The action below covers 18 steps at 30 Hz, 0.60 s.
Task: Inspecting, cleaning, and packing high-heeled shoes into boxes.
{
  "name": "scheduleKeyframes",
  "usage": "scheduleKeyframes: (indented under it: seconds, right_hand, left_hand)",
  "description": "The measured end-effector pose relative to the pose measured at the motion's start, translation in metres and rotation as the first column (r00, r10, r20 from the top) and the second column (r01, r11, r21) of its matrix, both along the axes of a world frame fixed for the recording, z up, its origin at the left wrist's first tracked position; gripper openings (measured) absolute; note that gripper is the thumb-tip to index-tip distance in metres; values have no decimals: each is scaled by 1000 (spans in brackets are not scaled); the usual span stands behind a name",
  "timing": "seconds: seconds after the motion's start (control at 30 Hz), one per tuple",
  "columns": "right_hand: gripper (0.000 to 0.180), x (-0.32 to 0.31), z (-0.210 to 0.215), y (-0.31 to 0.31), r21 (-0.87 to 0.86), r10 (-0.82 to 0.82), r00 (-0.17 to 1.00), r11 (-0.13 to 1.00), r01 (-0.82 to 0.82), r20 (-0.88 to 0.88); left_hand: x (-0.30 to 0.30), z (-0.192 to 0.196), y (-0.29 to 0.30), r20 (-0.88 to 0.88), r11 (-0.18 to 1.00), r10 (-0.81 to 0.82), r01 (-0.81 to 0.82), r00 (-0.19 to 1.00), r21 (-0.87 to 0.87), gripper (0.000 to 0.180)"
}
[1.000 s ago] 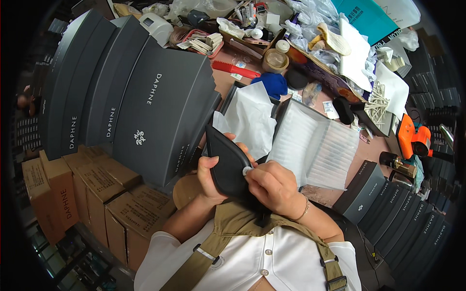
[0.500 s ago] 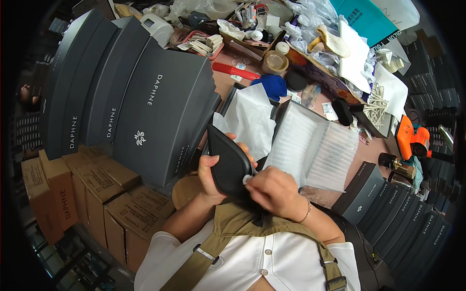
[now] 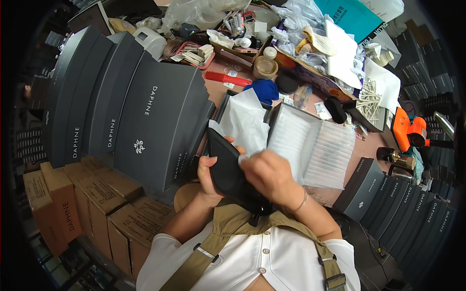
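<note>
My left hand (image 3: 209,180) is closed around a black shoe (image 3: 225,167), thumb on the near face and fingertips curling over the far edge. The shoe is held tilted in front of my chest, its pointed end up and its other end down by the apron strap. At the shoe's right edge, my right hand (image 3: 273,175) pinches a small white wad (image 3: 242,158), mostly hidden by the fingers. Just beyond the hands lie white tissue paper (image 3: 244,116) in an open dark box and a box lined with ribbed white wrapping (image 3: 296,140).
Large dark grey shoe boxes (image 3: 155,116) stand close on the left, above brown cartons (image 3: 99,196). More grey boxes (image 3: 361,189) line the right. Across the table lie a red comb (image 3: 228,78), a blue cloth (image 3: 263,91), tape rolls (image 3: 265,67), cotton swabs (image 3: 369,104) and an orange tool (image 3: 410,131).
My right hand has moved slightly up and left along the shoe's edge with the white wad. The left hand keeps its hold, and the whole view has shifted a little.
</note>
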State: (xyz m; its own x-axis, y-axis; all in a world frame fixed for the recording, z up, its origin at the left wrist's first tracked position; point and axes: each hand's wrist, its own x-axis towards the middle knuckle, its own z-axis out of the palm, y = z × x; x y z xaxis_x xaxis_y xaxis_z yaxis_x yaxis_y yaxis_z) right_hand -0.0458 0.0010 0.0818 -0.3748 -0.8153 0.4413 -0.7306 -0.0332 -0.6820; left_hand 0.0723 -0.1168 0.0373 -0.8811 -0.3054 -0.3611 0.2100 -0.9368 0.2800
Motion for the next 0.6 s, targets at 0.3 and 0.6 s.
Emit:
scheduleKeyframes:
  seconds: [0.3,0.6]
  right_hand:
    - [6,-30,-5,28,166,-272,770,962,216,577]
    - [16,19,-16,43,-39,138,928,990,-133,347]
  left_hand:
    - [-2,-17,-13,-129,998,4,4,992,63,58]
    - [-14,-27,-15,-176,987,-45,71,983,146,55]
